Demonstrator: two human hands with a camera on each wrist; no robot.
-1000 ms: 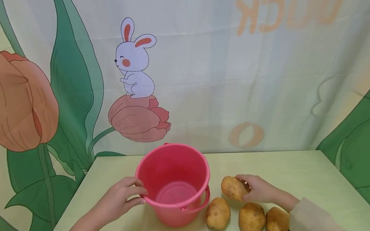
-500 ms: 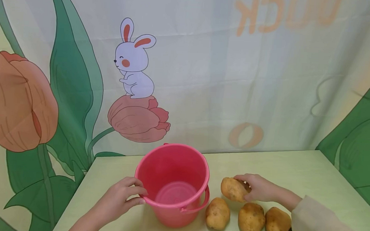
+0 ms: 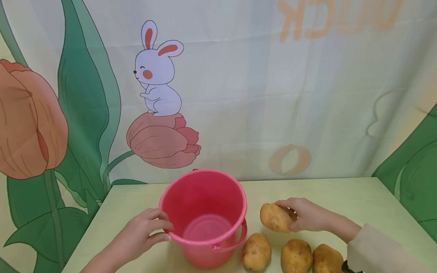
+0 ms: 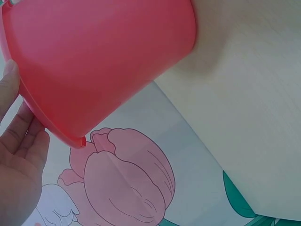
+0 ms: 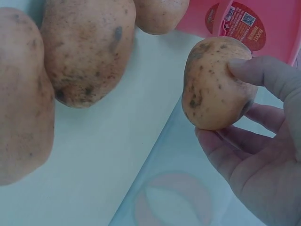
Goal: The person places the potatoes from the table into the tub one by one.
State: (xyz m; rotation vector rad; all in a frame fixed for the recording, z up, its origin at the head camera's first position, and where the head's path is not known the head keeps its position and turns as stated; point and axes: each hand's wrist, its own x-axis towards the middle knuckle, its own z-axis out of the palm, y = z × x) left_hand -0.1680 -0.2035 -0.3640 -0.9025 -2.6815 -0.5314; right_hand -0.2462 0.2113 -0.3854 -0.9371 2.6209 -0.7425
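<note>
A pink plastic bucket (image 3: 206, 257) stands upright on the table, and no contents show inside it. My left hand (image 3: 139, 235) grips its rim at the left; in the left wrist view the thumb (image 4: 9, 87) lies on one side of the rim and the fingers on the other. To the right of the bucket, my right hand (image 3: 308, 215) holds a potato (image 3: 275, 218) between thumb and fingers. In the right wrist view that potato (image 5: 214, 89) has dark specks, and the fingertips curl under it.
Three more potatoes lie in a row right of the bucket: one near it (image 3: 257, 252), a middle potato (image 3: 296, 259) and a right-hand potato (image 3: 328, 266) by the sleeve. The bucket's handle (image 3: 244, 234) hangs on its right side. A printed curtain (image 3: 235, 92) hangs behind the table (image 3: 330, 192).
My right hand has raised the potato a little, and it now sits farther from the row below. The left hand and the bucket stay in place.
</note>
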